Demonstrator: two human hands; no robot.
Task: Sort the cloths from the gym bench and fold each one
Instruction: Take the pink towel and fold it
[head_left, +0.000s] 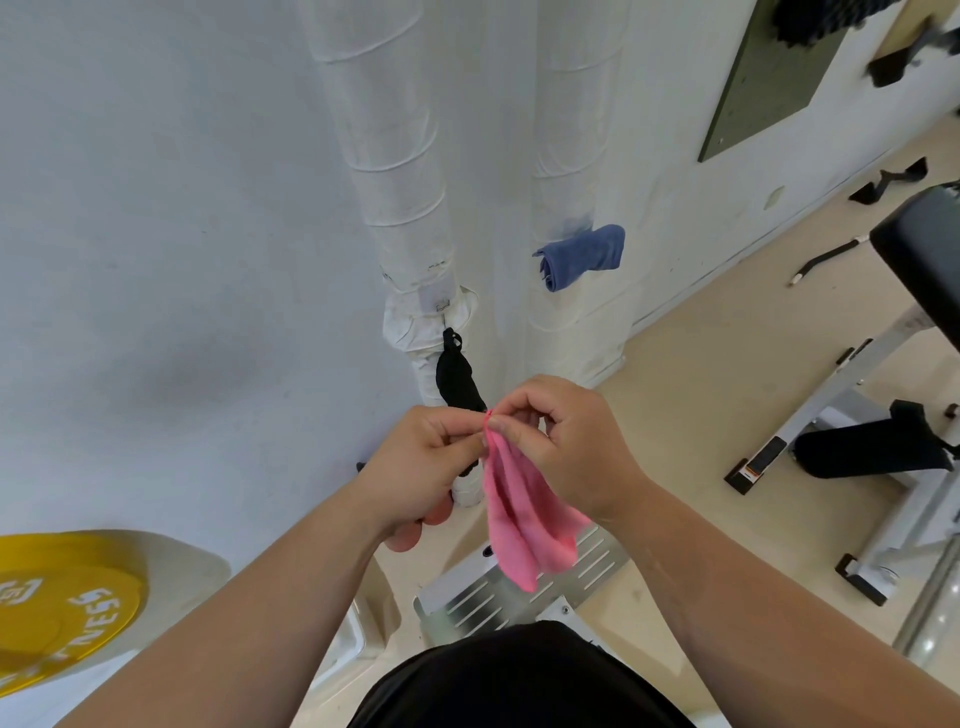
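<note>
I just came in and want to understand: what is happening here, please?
A person holds up a small pink cloth, pinching its top corner with the left hand and the right hand close together. The cloth hangs loosely below, not yet folded flat. A blue cloth hangs beside a white wrapped pipe behind.

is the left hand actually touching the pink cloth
Touching. The head view shows the left hand pinching the top corner of the pink cloth, right beside the right hand, which pinches the same corner.
</note>
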